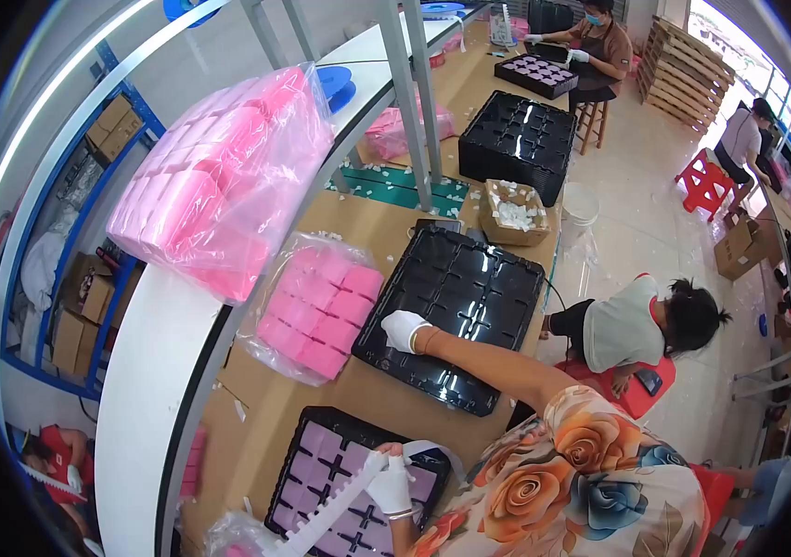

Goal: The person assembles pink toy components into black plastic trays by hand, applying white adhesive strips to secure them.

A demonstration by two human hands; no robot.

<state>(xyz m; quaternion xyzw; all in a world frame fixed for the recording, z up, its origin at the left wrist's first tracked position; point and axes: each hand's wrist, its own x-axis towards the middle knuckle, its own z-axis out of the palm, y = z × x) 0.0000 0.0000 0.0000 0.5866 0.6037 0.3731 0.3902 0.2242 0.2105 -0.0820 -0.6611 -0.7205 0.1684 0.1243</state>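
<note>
My left hand, in a white glove with bare fingertips, is closed on a long notched white strip. The strip trails down and left across a black tray filled with lilac foam blocks; another part loops to the right of the hand. Farther away, my right hand, also gloved, rests with curled fingers on the left part of a black moulded plastic tray. Whether it pinches anything there is hidden. Left of that tray lies a clear bag of pink foam blocks.
A large bag of pink foam sits on the white shelf at left. Beyond my right hand stand a cardboard box of white scraps and stacked black trays. A seated child is close on the right; a co-worker sits farther back.
</note>
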